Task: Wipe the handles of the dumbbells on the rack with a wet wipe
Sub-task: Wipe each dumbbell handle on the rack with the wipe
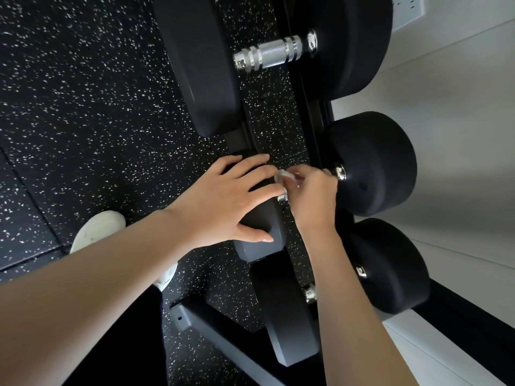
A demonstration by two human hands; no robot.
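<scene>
Three black dumbbells lie across the rack. My left hand [237,196] rests flat, fingers spread, on the near head [262,232] of the middle dumbbell. My right hand [309,196] is curled round that dumbbell's chrome handle, pressing a crumpled wet wipe [285,175] against it. Most of the handle is hidden under my fingers; its far head [373,162] shows to the right. The large dumbbell above has a bare chrome handle [273,52]. The lowest dumbbell [289,316] has its handle mostly covered by my right forearm.
The black rack rails [315,115] run under the dumbbells and a rack foot [211,327] reaches out at the bottom. My white shoe [97,232] stands on the speckled black rubber floor [83,107]. A pale wall [459,121] is on the right.
</scene>
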